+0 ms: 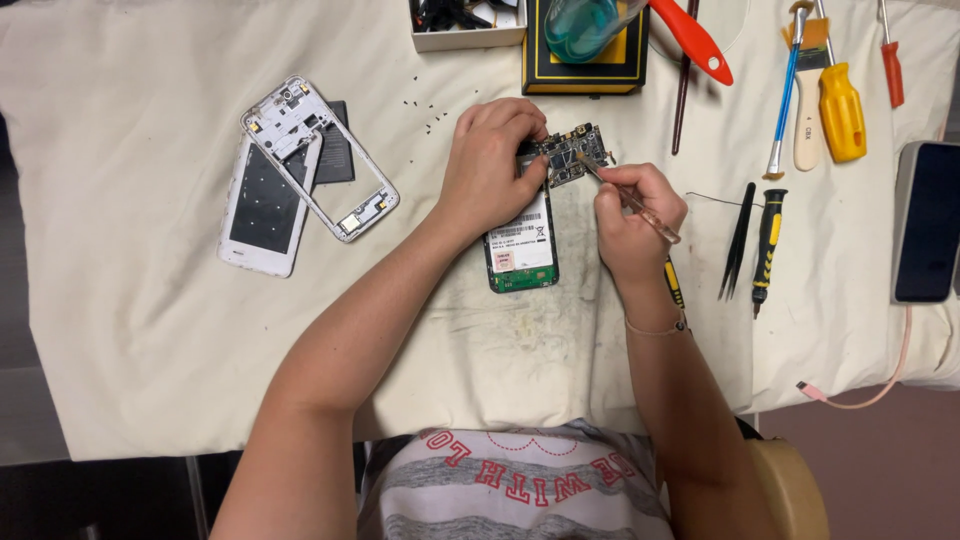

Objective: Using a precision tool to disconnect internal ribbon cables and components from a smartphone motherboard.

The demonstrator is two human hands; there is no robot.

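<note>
White box (467, 38) of dark parts; left hand (487, 165) clamped on circuit board (573, 153), right hand (630, 215) on tool (640, 208).

A white plastic phone frame (318, 158) is lying on the cream cloth (150, 300); black metal tweezers (738, 240) are resting beside a black-and-yellow screwdriver (767, 240), near a yellow-handled chisel (840, 105).

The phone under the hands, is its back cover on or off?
Off: the phone lies with its insides bare, circuit board lifted at its top end.

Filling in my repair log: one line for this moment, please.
left hand: steadies circuit board on opened phone | right hand: holds clear-handled tool, tip at board
</note>
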